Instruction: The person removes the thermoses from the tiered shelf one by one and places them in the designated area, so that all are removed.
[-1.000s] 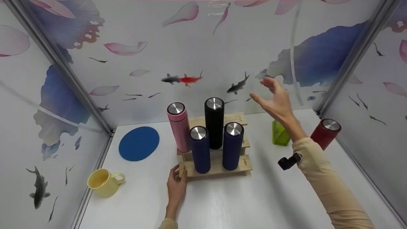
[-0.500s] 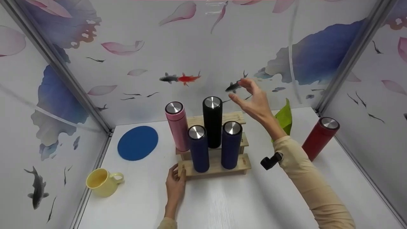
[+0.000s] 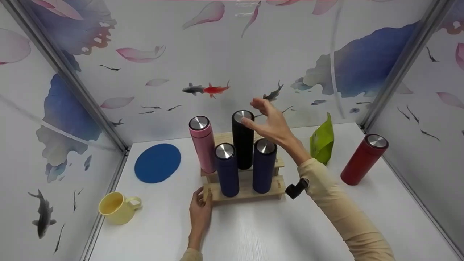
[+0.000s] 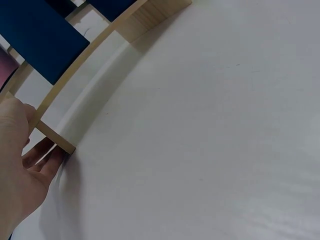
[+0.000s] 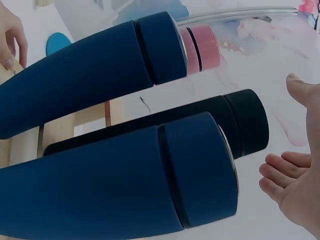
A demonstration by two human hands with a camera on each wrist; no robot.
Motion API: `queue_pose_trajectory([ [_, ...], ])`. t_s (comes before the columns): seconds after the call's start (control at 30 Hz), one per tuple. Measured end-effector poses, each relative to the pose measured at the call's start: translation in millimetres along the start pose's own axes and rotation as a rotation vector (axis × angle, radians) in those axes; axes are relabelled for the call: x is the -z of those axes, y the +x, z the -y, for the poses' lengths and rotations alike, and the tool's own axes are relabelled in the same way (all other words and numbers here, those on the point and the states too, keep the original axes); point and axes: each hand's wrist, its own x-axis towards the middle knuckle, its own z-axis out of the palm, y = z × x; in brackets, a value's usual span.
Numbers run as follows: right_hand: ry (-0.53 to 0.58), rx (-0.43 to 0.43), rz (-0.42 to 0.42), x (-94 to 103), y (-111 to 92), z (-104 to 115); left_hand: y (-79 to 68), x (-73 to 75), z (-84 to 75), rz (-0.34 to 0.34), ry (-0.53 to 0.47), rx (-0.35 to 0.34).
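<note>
A stepped wooden rack (image 3: 246, 195) holds two dark blue thermos flasks (image 3: 227, 177) (image 3: 263, 174) on its front step. Behind them stand a pink thermos (image 3: 204, 152) at the left and a black thermos (image 3: 243, 145). My left hand (image 3: 200, 214) grips the rack's front left end, thumb above and fingers at the side piece, as the left wrist view shows. Beside the black thermos's steel lid, my right hand (image 3: 272, 125) is spread, with thumb and fingers apart. The right wrist view shows a gap between this hand (image 5: 295, 175) and the black thermos (image 5: 245, 122).
A red thermos (image 3: 362, 161) stands at the right of the white table (image 3: 239, 232). Left of it is a bright green leaf-shaped object (image 3: 322, 141). On the left are a blue round mat (image 3: 158, 163) and a yellow mug (image 3: 117, 209). Printed panels enclose the table.
My right hand has moved left, from above the green object to the black thermos's top, uncovering the green object and the red thermos. My left hand stays on the rack.
</note>
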Motion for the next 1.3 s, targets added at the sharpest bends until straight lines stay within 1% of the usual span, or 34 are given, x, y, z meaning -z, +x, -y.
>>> queue_pose_trajectory([
  [0.4, 0.008, -0.011, 0.066, -22.8, 0.0, -4.7, -1.0, -1.6, 0.6, -0.012, -0.016, -0.02],
  [0.43, 0.003, -0.013, 0.066, -23.8, -0.3, -5.6, -0.9, -2.1, -1.3, -0.015, -0.02, -0.013],
  [0.5, -0.002, -0.015, 0.059, -25.1, -0.8, -7.0, -4.1, -0.7, -11.9, -0.008, -0.021, -0.009],
  [0.53, -0.003, -0.017, 0.056, -25.4, -1.0, -7.7, -3.5, -1.1, -12.2, -0.009, -0.022, -0.006],
  [0.63, 0.007, -0.023, 0.05, -25.6, -1.1, -8.7, -2.2, -1.6, -12.2, -0.012, -0.017, 0.0],
  [0.67, 0.006, -0.023, 0.048, -25.6, -1.1, -8.9, -2.1, -1.4, -10.5, -0.01, -0.012, -0.009],
  [0.73, 0.003, -0.028, 0.044, -25.5, -1.3, -9.2, 1.4, -3.0, 0.3, -0.014, -0.01, -0.016],
  [0.77, 0.001, -0.031, 0.04, -25.4, -1.5, -9.4, 1.0, -2.6, 1.0, -0.014, -0.009, -0.022],
  [0.9, -0.005, -0.041, 0.014, -23.5, -3.0, -10.4, 1.6, -1.8, 2.7, -0.012, -0.002, -0.041],
  [1.03, 0.008, -0.038, -0.024, -19.8, -4.3, -12.5, 3.5, -2.0, 3.1, -0.025, 0.011, -0.054],
  [1.13, 0.023, -0.035, -0.046, -15.9, -5.4, -14.7, 4.4, -1.9, 3.3, -0.033, 0.017, -0.05],
  [1.3, 0.039, -0.047, -0.059, -9.8, -7.0, -16.9, 3.2, -0.1, 1.9, -0.03, 0.019, -0.038],
])
